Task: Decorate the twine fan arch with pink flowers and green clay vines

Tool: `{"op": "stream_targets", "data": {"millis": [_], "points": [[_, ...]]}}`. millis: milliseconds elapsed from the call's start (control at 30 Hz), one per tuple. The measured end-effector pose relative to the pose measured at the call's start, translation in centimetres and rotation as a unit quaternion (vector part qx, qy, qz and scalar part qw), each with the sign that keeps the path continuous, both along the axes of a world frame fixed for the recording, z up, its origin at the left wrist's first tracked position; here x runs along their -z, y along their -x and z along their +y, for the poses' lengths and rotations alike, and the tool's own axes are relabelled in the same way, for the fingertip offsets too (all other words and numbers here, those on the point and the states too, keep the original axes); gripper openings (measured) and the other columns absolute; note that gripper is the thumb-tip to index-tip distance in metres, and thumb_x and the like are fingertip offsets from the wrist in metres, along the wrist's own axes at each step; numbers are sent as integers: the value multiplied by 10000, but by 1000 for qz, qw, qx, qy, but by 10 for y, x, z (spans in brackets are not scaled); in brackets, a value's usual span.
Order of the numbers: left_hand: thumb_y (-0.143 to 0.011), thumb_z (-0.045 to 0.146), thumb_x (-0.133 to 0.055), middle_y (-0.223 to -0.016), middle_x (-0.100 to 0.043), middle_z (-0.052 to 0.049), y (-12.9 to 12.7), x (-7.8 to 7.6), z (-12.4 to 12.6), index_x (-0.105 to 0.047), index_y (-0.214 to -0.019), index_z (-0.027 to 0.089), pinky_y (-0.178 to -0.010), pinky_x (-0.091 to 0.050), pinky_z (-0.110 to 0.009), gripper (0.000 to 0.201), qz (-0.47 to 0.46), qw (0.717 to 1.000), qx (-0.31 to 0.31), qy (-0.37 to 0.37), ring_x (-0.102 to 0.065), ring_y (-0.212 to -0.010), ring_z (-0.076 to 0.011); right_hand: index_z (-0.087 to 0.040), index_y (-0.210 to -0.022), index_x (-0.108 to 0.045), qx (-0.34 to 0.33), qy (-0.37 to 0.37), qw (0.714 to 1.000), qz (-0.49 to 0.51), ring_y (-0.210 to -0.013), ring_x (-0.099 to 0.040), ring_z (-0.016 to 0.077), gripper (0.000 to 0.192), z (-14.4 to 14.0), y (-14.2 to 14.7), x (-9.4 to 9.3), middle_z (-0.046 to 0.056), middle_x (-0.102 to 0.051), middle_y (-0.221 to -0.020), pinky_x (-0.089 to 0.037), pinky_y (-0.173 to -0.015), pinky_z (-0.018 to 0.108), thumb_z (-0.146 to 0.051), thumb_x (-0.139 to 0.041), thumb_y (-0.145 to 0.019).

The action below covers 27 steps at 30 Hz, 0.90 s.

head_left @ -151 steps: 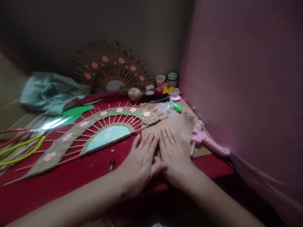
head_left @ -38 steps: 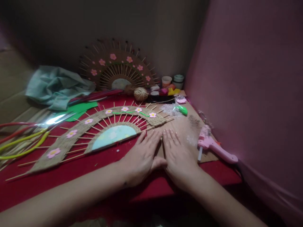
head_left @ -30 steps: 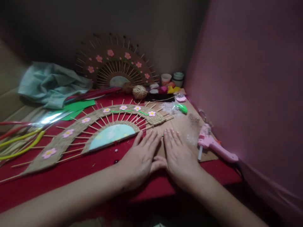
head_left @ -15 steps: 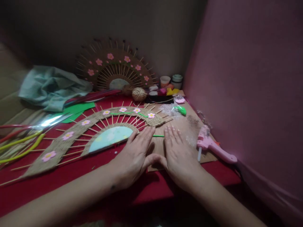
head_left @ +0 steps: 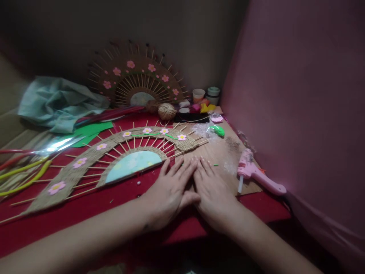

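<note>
My left hand (head_left: 168,192) lies flat with its fingers stretched out, partly on the brown board (head_left: 228,152). Beside it my right hand (head_left: 212,190) is also flat on the board, and the fingertips of both hands meet. Under the fingers runs a thin green clay strand (head_left: 216,165); only small bits of it show, the rest is covered. Left of my hands lies a twine-woven half-round fan (head_left: 98,161) with wooden sticks, pink flowers and a green line between some flowers. Its light blue centre (head_left: 134,164) is close to my left fingertips.
A pink glue gun (head_left: 253,173) lies right of my hands. Behind are a lump of green clay (head_left: 218,131), a twine ball (head_left: 167,112), a paper cup (head_left: 199,95) and a second fan (head_left: 137,76). Left are a pale blue cloth (head_left: 59,102) and green sheets (head_left: 94,131).
My hands have come together from a gap between them, covering the middle of the green strand. A short end of it now shows right of my right hand. The view has shifted slightly.
</note>
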State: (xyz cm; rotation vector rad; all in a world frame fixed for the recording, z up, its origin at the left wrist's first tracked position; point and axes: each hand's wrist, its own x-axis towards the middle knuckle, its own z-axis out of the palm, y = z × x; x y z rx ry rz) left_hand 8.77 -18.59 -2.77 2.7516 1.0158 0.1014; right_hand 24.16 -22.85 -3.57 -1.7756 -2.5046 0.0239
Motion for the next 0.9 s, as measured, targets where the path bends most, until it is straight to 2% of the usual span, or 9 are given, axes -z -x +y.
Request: {"op": "stream_targets", "data": {"millis": [100,200,300,367,433,533,600,767,900], "points": [[-925,609,-261,-1552,-198,-110,-1,1,2,-132,-1497,132,-1143,-119,-556,756,7,1000,-7,-4,-109,-1438,-312,86,-1399,-312,23,20,999,-9,-1384,-203,365,699,3,-4,-5,283,-218,-1472,-228,-1141,477,-397,-458,-913],[-865,697,-276,-1536,-254,-97,1,7,-11,-179,-1494,181,-1139,-139,-555,819,-8,999,25,-25,-188,-1423,-319,63,-1387,-356,13,-4,1000,2,-1371,-250,369,769,-8,-7,-1,271,-259,-1460,-283,-1114,498,-522,-444,-897],[-822,744,-286,-1534,-260,-103,2,11,-15,-199,-1491,205,-1127,-157,-572,863,-8,999,42,-19,-202,-1415,-341,43,-1395,-355,24,-21,999,0,-1371,-259,367,805,-13,-10,4,259,-275,-1458,-278,-1112,516,-585,-390,-892],[-872,692,-242,-1536,-258,-110,2,8,-6,-215,-1487,193,-1131,-117,-581,792,-6,999,29,-17,-178,-1424,-328,48,-1403,-334,46,-14,999,-11,-1378,-238,365,786,-8,-11,2,259,-265,-1465,-244,-1128,507,-560,-382,-908],[-896,665,-181,-1537,-247,-137,4,2,6,-208,-1484,130,-1139,-114,-560,795,-23,999,-8,-23,-140,-1435,-311,58,-1415,-295,67,-8,998,-17,-1388,-208,365,787,0,-10,-5,261,-239,-1476,-215,-1140,495,-543,-384,-914],[-940,600,-159,-1553,-213,-126,10,-8,17,-105,-1497,113,-1164,-69,-508,742,-61,998,-29,-19,-138,-1442,-251,58,-1433,-236,78,1,997,-16,-1398,-167,365,838,8,-8,-15,256,-186,-1495,-193,-1146,492,-571,-389,-900],[-942,597,-190,-1558,-199,-121,11,-10,18,-75,-1500,114,-1171,-48,-487,747,-70,997,-24,-7,-135,-1444,-235,56,-1439,-216,64,8,998,-15,-1400,-146,365,831,10,-4,-19,250,-155,-1503,-183,-1148,491,-552,-399,-902],[-927,623,-191,-1565,-165,-119,4,-4,12,-111,-1500,118,-1170,-82,-483,768,-51,998,-3,24,-103,-1447,-257,85,-1431,-207,-6,25,999,-23,-1405,-104,345,652,13,4,-17,269,-156,-1499,-127,-1161,466,-296,-380,-931],[-907,651,-228,-1545,-227,-129,6,1,-1,-134,-1500,148,-1165,-80,-500,783,-35,999,8,8,-161,-1436,-270,69,-1434,-221,-24,58,998,-14,-1405,-91,342,684,1,5,-10,255,-163,-1503,-110,-1161,468,-363,-384,-931]]}}
